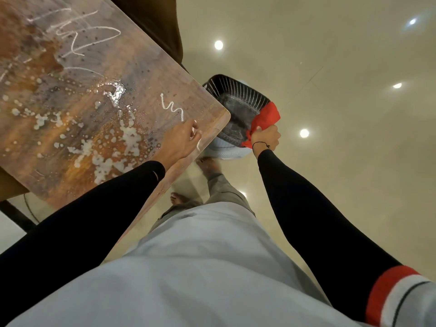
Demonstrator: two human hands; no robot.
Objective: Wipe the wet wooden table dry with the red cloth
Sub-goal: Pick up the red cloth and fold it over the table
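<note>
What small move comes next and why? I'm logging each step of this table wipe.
Probably bring the red cloth, gripped by the right hand over the black slatted basket, onto the wet wooden table; white puddles cover it near the resting left hand.

A basket (238, 109) sits on the floor (342, 114), just right of the table (70, 114).

Long black sleeves (313, 218), red and white striped upper band (396, 296), thin black wrist cord (260, 144); pale blue garment (188, 267), bare feet (210, 165)
</note>
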